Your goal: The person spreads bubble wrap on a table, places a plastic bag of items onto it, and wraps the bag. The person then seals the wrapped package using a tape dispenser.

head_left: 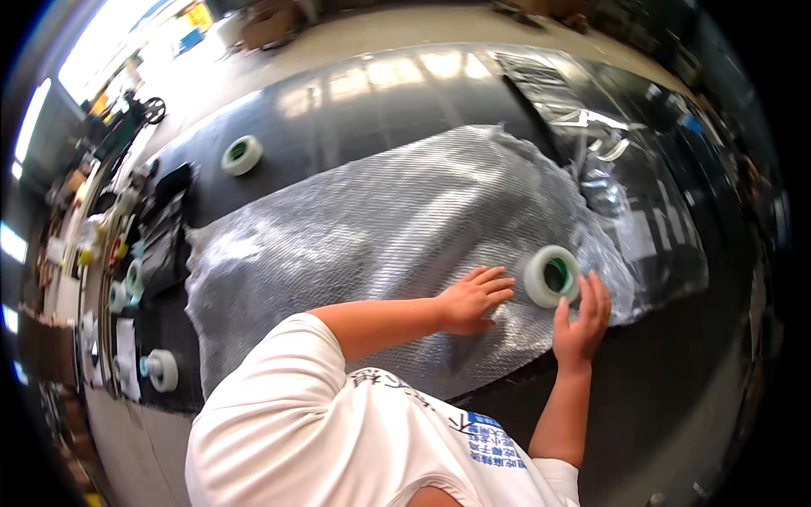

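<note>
A wide sheet of clear bubble wrap [338, 228] lies spread over the black table, wrinkled and shiny. My left hand [475, 300] rests on or just above it, fingers spread, holding nothing. To that hand's right, a roll of clear tape [552, 277] with a green inner core lies on the wrap. My right hand [585, 325] is at the roll's lower right edge, its thumb and fingers apart; whether the fingertips touch the roll I cannot tell.
Clear plastic film [629, 203] lies at the table's right. Another tape roll [242, 155] sits at the far left on the black tabletop [338, 118]. A white roll [160, 370] stands at the near left, below a black plastic bundle [165, 237]. Machinery and boxes line the left side.
</note>
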The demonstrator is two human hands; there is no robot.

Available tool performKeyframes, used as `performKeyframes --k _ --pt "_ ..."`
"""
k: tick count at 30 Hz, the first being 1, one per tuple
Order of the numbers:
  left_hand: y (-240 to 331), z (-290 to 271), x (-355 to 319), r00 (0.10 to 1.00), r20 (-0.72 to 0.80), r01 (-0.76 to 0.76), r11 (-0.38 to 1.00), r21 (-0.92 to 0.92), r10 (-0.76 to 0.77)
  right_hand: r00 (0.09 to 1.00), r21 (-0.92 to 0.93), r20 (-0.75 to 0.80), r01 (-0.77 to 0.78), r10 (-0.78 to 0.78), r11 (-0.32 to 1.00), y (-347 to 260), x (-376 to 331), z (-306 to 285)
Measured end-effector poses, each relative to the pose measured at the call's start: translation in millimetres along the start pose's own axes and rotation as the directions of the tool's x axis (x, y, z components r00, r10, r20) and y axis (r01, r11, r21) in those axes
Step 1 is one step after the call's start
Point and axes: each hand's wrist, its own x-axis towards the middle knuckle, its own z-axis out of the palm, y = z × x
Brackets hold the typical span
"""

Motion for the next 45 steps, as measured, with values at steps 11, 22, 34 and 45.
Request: performKeyframes --k 11,22,34,45 --pt "-264 -196 -296 0.037 -0.611 0.995 0.087 -0.052 -0.790 0.595 0.510 0.611 0.209 -0.522 0.835 -213 -47 85" --pt "-387 -266 -361 -0.151 -0.393 0.980 -0.087 -0.176 -0.907 0.355 0.431 0.649 0.557 -0.673 0.710 -272 -76 154" --pt "29 -104 -394 0.191 -0.764 0.942 0.335 -0.034 -0.617 0.400 0.469 0.643 0.468 -0.653 0.749 -275 -64 149" --pt "143 26 -468 -0.396 -0.456 0.917 -0.319 -0.238 -0.797 0.746 0.080 0.621 0.246 -0.241 0.966 -187 -66 83"
